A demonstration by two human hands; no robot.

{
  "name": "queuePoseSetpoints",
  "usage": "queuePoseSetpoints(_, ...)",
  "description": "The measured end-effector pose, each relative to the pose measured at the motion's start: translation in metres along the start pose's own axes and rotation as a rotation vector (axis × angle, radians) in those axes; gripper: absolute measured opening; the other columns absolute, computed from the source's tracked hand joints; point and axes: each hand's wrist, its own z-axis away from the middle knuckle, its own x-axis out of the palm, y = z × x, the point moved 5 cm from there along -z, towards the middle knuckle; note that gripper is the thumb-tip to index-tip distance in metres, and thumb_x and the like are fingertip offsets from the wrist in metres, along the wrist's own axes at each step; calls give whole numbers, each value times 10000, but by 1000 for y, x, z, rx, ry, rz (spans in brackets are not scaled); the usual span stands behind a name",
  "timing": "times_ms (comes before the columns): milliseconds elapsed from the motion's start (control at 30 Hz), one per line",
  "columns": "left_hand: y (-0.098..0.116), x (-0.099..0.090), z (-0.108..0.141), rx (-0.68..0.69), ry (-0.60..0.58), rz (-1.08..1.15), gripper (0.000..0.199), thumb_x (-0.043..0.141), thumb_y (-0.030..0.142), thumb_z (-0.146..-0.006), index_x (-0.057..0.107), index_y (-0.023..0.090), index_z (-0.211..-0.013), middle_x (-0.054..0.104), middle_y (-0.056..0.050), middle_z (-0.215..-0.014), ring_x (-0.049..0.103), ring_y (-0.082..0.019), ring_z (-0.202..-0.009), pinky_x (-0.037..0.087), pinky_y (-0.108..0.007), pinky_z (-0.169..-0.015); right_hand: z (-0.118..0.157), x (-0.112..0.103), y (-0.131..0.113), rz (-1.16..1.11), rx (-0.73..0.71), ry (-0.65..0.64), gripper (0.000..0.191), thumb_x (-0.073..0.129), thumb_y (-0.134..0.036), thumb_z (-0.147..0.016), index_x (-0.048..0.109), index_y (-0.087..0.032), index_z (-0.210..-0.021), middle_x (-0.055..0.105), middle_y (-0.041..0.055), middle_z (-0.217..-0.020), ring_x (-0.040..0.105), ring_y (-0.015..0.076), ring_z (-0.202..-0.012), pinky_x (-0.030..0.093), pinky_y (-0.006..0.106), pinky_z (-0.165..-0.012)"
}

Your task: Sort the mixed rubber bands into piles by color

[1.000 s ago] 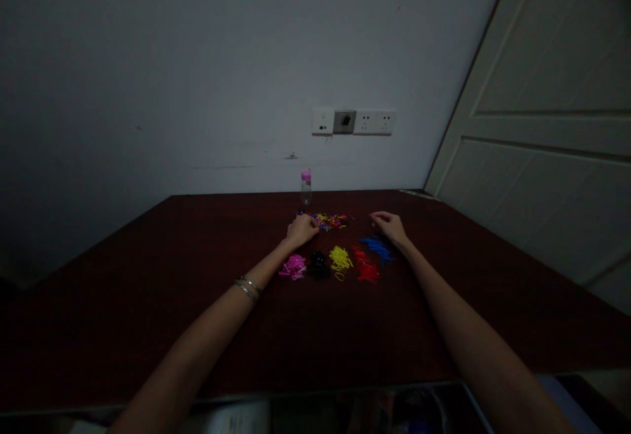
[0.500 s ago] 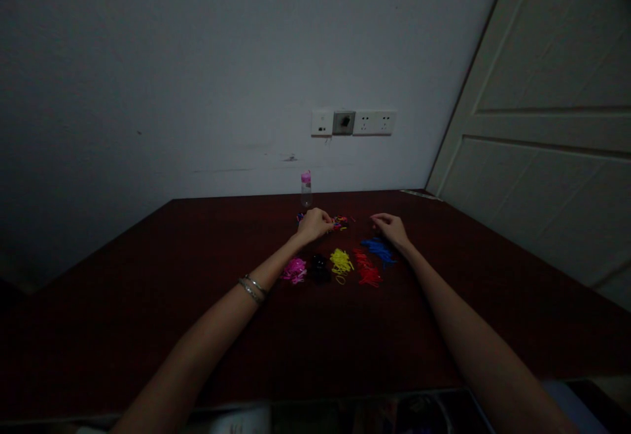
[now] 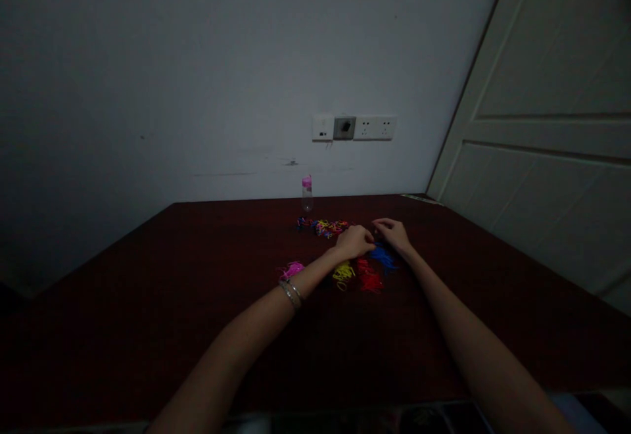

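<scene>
Left hand [image 3: 355,242] has moved rightward and nearer since the earlier frames: it was over the mixed heap of coloured bands [image 3: 330,227] and is now at the edge of the blue bands [image 3: 383,258]. Consequence, as I judge it: the fingers are beside a single colour, and the mixed heap is largely uncovered. The left forearm now hides the black pile I saw earlier.

Left fingertips point down, drawn close together; I cannot tell whether a band is pinched between them. Right hand [image 3: 394,233] has barely shifted and lies just behind the blue bands, fingers bent; whether its tips meet or hold anything, I cannot tell. The hands are near each other, apparently not touching.

Positions on the dark red table [image 3: 172,256]: red bands [image 3: 369,276] on the near side of the blue, yellow bands [image 3: 343,273] to their left, pink bands [image 3: 292,269] farther left, partly behind the forearm. A clear bottle with a pink top [image 3: 307,197] stands upright behind the mixed heap.

Markings: I can read no brand, label or lettering on the bottle or the wall sockets [image 3: 374,128]; light is dim.
</scene>
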Motion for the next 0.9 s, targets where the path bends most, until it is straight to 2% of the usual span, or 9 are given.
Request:
queuePoseSetpoints(100, -17, -18, -2, 38, 87, 14, 239, 582, 324, -721, 713, 213, -886, 690, -37, -838, 607, -158, -760, 451, -240, -702, 0, 1, 2, 13, 0, 5, 445, 555, -489, -641, 664, -102, -831, 618, 53, -593, 512, 130, -492, 376, 232, -455)
queuePoseSetpoints(167, -42, -36, -3, -25, 166, 15, 241, 557, 318, -743, 715, 194, -877, 690, -50, -847, 606, -161, -769, 441, -241, -704, -1, 2, 3, 21, -9, -7, 426, 547, -474, -654, 666, -105, -832, 619, 49, -594, 515, 129, -493, 381, 232, -464)
queuePoseSetpoints(367, -154, -95, 15, -365, 442, 100, 289, 522, 354, -764, 710, 155, -860, 688, -80, -869, 607, -179, -792, 418, -232, -661, -3, 7, 8, 74, -13, -48, 354, 542, -417, -673, 672, -123, -824, 618, 30, -580, 536, 137, -513, 388, 230, -480)
queuePoseSetpoints(467, -203, -110, 35, -466, 546, 153, 261, 543, 346, -744, 706, 148, -795, 689, -73, -812, 600, -179, -772, 401, -218, -628, -2, 9, 8, 102, -10, -66, 341, 543, -395, -682, 672, -123, -842, 625, 31, -586, 546, 139, -520, 395, 228, -485)
queuePoseSetpoints(533, -223, -113, 46, -483, 583, 199, 260, 537, 342, -743, 696, 135, -731, 669, -59, -687, 587, -162, -687, 386, -210, -593, -1, 9, 8, 124, -1, -71, 327, 538, -376, -689, 674, -125, -847, 633, 34, -596, 552, 142, -525, 397, 227, -482)
queuePoseSetpoints(633, -237, -112, 54, -483, 617, 289, 297, 497, 352, -757, 678, 122, -706, 610, -26, -553, 538, -130, -564, 364, -202, -542, -2, 9, 5, 195, -5, -71, 291, 525, -341, -698, 680, -133, -830, 645, 38, -624, 566, 147, -553, 406, 227, -496)
queuePoseSetpoints(900, -232, -110, 52, -416, 608, 333, 321, 470, 363, -758, 666, 114, -706, 555, -4, -503, 491, -111, -519, 347, -200, -525, -10, 30, -15, 467, -126, -168, 230, 539, -247, -721, 692, -199, -885, 688, 58, -878, 614, 185, -809, 445, 264, -715)
